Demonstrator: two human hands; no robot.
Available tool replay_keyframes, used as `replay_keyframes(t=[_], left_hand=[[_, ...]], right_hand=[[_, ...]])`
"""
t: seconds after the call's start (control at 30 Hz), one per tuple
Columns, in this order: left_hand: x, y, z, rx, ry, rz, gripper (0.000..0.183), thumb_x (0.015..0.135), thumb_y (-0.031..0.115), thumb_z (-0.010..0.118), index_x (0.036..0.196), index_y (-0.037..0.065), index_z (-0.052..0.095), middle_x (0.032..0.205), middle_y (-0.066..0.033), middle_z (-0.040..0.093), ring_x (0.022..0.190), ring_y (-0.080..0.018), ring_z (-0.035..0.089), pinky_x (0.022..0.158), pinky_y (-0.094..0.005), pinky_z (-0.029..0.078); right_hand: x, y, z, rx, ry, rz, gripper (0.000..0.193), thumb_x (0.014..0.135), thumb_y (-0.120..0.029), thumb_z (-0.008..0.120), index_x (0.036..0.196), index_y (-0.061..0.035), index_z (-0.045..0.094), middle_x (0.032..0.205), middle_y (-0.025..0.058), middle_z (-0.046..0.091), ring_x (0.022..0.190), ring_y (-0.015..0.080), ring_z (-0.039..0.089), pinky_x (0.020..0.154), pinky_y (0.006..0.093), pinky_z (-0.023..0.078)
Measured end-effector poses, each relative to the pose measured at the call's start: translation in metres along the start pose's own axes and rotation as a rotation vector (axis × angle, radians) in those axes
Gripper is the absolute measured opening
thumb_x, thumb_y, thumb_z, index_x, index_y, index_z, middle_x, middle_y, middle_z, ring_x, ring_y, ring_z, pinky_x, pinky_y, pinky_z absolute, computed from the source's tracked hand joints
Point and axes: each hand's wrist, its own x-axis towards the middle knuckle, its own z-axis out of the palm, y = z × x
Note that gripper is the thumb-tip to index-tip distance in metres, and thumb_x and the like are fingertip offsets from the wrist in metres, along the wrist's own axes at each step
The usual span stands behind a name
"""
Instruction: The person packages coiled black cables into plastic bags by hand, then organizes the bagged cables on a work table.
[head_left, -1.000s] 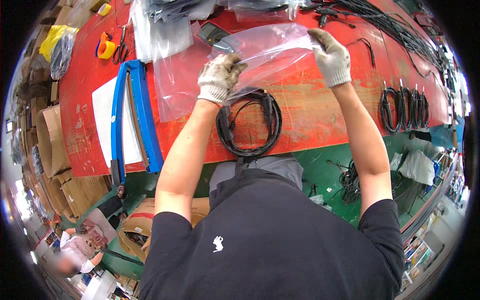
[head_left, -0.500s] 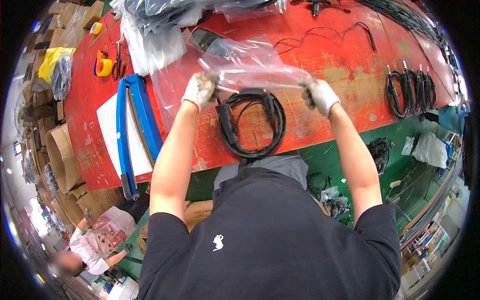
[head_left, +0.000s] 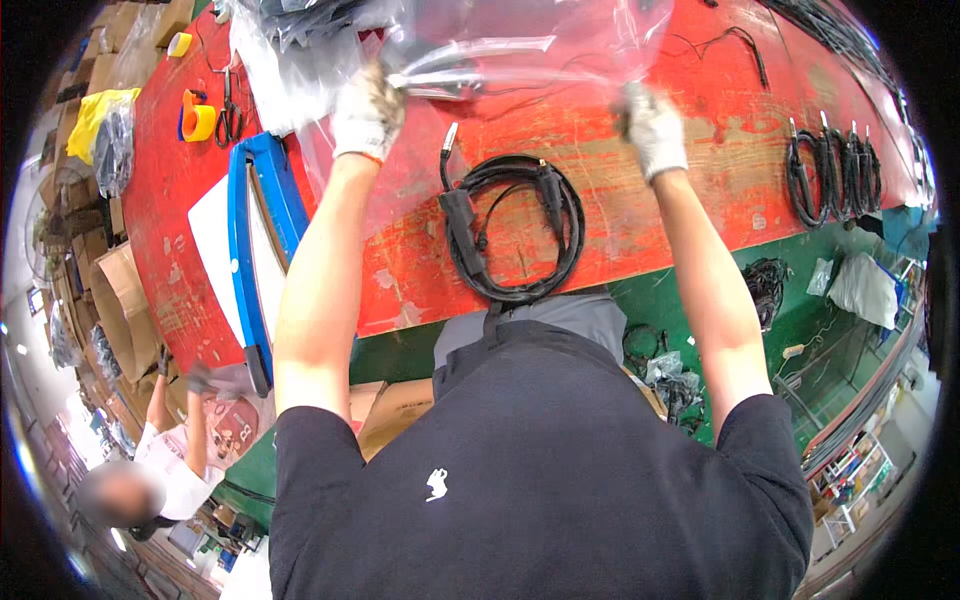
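A clear plastic bag (head_left: 540,60) is stretched between my two gloved hands, above the red table. My left hand (head_left: 368,112), in a white work glove with dirty fingers, is closed on the bag's left edge. At the right edge my right hand (head_left: 652,128), gloved the same way, is closed too, its fingertips smeared by motion. Nearer to me, below the bag, lies a coiled black cable (head_left: 574,225) with dark handle-like parts and a metal-tipped end pointing up at its left.
Left on the table (head_left: 620,235) stands a long blue-framed device (head_left: 240,240) over white sheets. Beyond it are scissors (head_left: 229,118), orange tape (head_left: 200,123) and a pile of plastic bags (head_left: 265,65). Several coiled cables (head_left: 835,180) sit at right. A co-worker (head_left: 185,455) is at lower left.
Both hands have moved away from me, carrying the bag farther up the table and spreading it wider. The coil now shows uncovered. The co-worker's arms have risen.
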Motion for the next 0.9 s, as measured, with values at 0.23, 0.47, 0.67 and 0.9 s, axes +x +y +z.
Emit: replay_keyframes(t=[0.23, 0.47, 0.67, 0.9], left_hand=[[-0.035, -0.035, 0.072, -0.927, -0.642, -0.474, 0.01, 0.093, 0.01, 0.066, 0.103, 0.007, 0.068, 0.08, 0.0, 0.066, 0.063, -0.0098, 0.056, 0.057, -0.0273, 0.046], [-0.017, -0.028, 0.076, -0.339, -0.402, -0.09, 0.025, 0.088, 0.024, 0.073, 0.107, 0.008, 0.067, 0.093, -0.0161, 0.073, 0.085, -0.0333, 0.069, 0.075, -0.0418, 0.053], [-0.038, -0.007, 0.109, 0.027, -0.339, -0.285, 0.029, 0.087, 0.026, 0.063, 0.112, 0.011, 0.064, 0.108, -0.0227, 0.07, 0.105, -0.042, 0.066, 0.091, -0.0513, 0.052], [-0.08, -0.012, 0.11, 0.029, -0.422, -0.265, 0.031, 0.087, 0.026, 0.063, 0.111, 0.006, 0.064, 0.108, -0.0233, 0.07, 0.105, -0.0425, 0.066, 0.092, -0.0511, 0.052]], right_hand=[[0.019, 0.071, 0.034, 0.434, -0.395, 0.46, 0.032, 0.102, -0.04, 0.058, 0.106, -0.0083, 0.061, 0.078, -0.0018, 0.06, 0.058, 0.0084, 0.05, 0.048, 0.024, 0.037], [0.044, 0.083, 0.029, -0.226, -0.235, 0.023, 0.034, 0.088, -0.037, 0.075, 0.101, -0.006, 0.067, 0.089, 0.0097, 0.07, 0.077, 0.0201, 0.067, 0.071, 0.0355, 0.052], [0.035, 0.087, 0.053, -0.738, -0.052, -0.072, 0.047, 0.09, -0.047, 0.063, 0.11, -0.0041, 0.065, 0.106, 0.0244, 0.071, 0.104, 0.0426, 0.066, 0.088, 0.0501, 0.051], [0.002, 0.089, 0.046, -0.867, -0.147, -0.047, 0.042, 0.093, -0.043, 0.056, 0.111, -0.0062, 0.062, 0.107, 0.0252, 0.07, 0.104, 0.0434, 0.067, 0.091, 0.0514, 0.051]])
